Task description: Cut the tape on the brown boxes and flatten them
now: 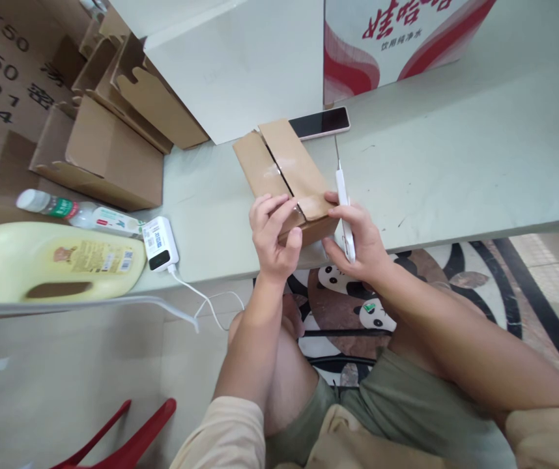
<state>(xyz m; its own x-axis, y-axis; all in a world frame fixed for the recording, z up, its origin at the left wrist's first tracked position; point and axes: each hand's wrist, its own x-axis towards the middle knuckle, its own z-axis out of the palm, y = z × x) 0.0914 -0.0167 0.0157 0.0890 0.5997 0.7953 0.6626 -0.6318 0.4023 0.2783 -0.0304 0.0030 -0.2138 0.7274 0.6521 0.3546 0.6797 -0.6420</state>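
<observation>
A small brown cardboard box [284,170] taped along its top seam lies at the near edge of the pale green table [455,169]. My left hand [273,233] grips the box's near end, fingers curled over the top flap. My right hand [358,238] touches the box's near right corner and holds a white pen-shaped cutter [343,202], its thin blade pointing away from me. A black phone [319,122] lies face up just behind the box.
Several open cardboard boxes [108,153] stand at the left, a white box [240,65] and a red-and-white carton [397,39] behind. A yellow jug [49,260], a small bottle [74,212] and a white charger [159,243] with its cable lie at the left edge. A red chair [123,443] stands below.
</observation>
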